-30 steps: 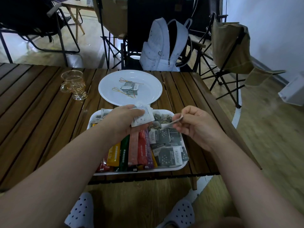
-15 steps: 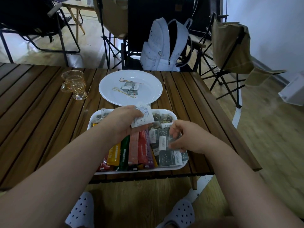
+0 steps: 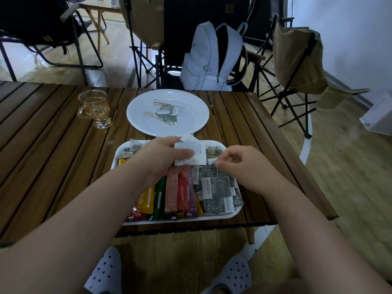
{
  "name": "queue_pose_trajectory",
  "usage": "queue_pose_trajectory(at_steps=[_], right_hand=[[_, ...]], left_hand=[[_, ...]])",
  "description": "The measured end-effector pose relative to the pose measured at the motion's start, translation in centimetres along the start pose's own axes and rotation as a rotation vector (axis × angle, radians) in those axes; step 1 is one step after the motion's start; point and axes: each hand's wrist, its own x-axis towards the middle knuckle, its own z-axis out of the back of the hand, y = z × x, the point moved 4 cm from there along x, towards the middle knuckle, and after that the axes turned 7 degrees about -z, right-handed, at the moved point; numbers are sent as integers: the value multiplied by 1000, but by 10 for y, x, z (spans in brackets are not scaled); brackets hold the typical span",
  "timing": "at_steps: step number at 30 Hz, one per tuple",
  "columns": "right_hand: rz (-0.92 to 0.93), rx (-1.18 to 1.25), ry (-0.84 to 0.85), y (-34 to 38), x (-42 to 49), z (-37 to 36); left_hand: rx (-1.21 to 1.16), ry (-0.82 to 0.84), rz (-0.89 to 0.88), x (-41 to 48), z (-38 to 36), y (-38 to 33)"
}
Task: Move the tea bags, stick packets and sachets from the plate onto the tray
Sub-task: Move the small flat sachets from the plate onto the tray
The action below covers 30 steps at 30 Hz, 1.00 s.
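A white round plate [image 3: 197, 115] at the back holds a few dark sachets [image 3: 167, 113] with gold twist ties beside them. In front of it a white tray [image 3: 233, 214] carries coloured stick packets [image 3: 171, 192], dark starred sachets [image 3: 216, 192] and mesh tea bags [image 3: 214, 151]. My left hand [image 3: 163, 158] hovers over the tray's far half, gripping a small stack of white sachets [image 3: 198, 153]. My right hand [image 3: 239, 162] hangs just right of that stack, fingers curled together, with nothing visible in it.
An amber glass cup [image 3: 95, 109] stands on the slatted wooden table [image 3: 53, 145], left of the plate. The table's front edge runs just below the tray. A pale backpack [image 3: 207, 60] and folding chairs [image 3: 297, 60] stand beyond the table.
My right hand lowered a sachet onto the dark pile in the tray, let it go, and has risen back toward the white stack. My left hand has kept still.
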Motion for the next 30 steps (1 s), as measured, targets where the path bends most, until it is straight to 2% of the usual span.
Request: queue_pose_trajectory(at_steps=[3,8,11,13,16,20,25,30], right_hand=[[58,229,40,11,-5,1],[53,317,67,11,-4,-3],[-13,548,-66,1,-1,11],[-29,601,-196,-7,0,21],[-27,476,-310,-17,2,24],[-39,146,-300,-19,11,14],[-120,-127,-111,-16,18,-2],[-138,-118,21,-17,12,-3]], left_hand=[[47,23,-32,1,-3,1],[16,48,-43,0,-11,-1],[-84,7,-11,-3,-12,-4],[-118,-21,11,-2,-10,-5],[-75,-41,7,-2,-8,-4],[-52,-29,-13,-3,-8,-2],[36,-26,-40,-3,-7,-2],[60,-26,-67,-4,-8,-4]])
